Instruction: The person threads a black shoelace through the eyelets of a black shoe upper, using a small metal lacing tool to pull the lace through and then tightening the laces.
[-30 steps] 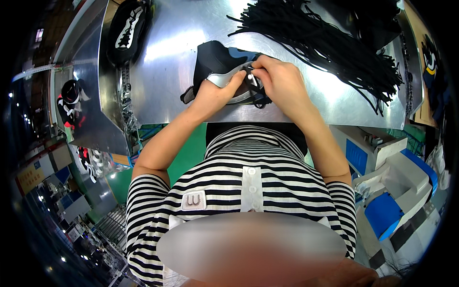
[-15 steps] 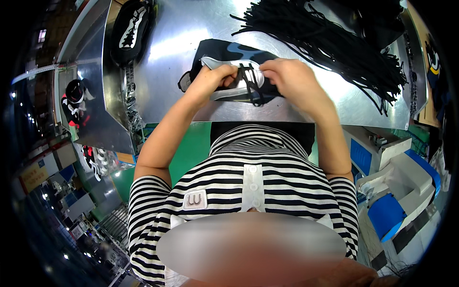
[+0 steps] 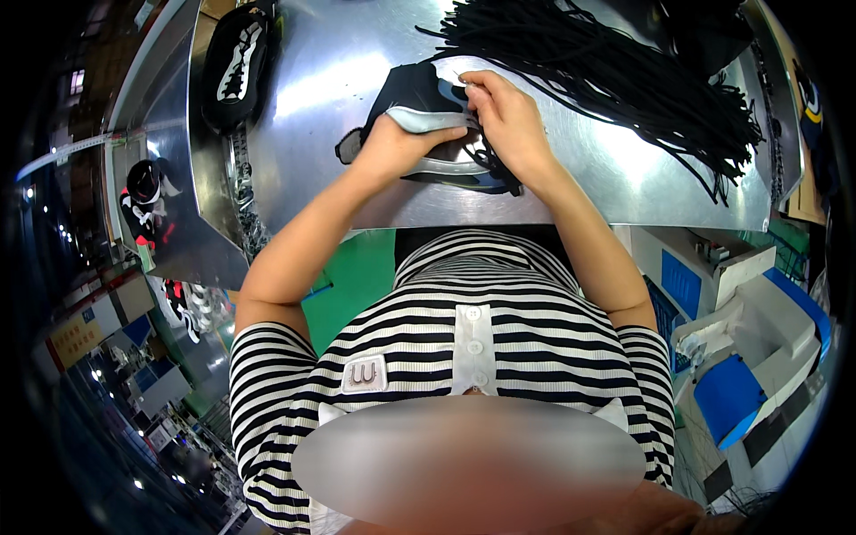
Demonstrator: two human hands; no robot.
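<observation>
On the metal table in front of me a black, grey and white shoe upper (image 3: 401, 94) is partly lifted and tilted. My left hand (image 3: 397, 147) is closed on its collar, the thumb lying along the opening. My right hand (image 3: 508, 120) is at the far side of the upper, thumb and fingers pinched together; what they hold is too small to make out. Black shoelace (image 3: 489, 163) is threaded in the upper and hangs in loops below my right hand, which partly hides the lacing.
A big bundle of black laces (image 3: 606, 89) spreads over the table (image 3: 321, 178) at the far right. A black shoe piece with a white pattern (image 3: 239, 67) lies at the far left. More shoe parts (image 3: 143, 192) sit beyond the left edge. A white and blue machine (image 3: 749, 357) stands at right.
My right hand has moved left and away from me, from the lacing to the upper's far side. The upper has tipped and its lacing is now more hidden. The left hand keeps its hold.
</observation>
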